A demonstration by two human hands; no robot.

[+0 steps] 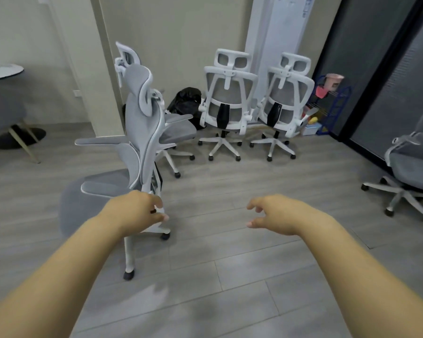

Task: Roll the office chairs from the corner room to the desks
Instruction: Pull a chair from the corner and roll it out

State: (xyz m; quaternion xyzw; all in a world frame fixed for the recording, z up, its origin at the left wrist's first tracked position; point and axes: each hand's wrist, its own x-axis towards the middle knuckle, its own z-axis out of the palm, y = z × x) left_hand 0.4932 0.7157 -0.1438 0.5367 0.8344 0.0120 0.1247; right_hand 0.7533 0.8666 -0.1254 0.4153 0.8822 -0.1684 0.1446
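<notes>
Two empty hands, left hand (134, 213) beside nearest chair (132, 147).

five grey mesh office chairs with white frames (142, 132) stand upright: two left, two far (230, 103), one right.

Near chair (142, 132): grey mesh, white frame, black casters
Two back chairs (230, 103): white frames, grey mesh, black lumbar blocks
Floor (230, 276): grey wood-plank pattern
Wall (176, 40): beige
Bag (185, 101): black
Rack (337, 106): blue
Basket (333, 80): pink
</notes>
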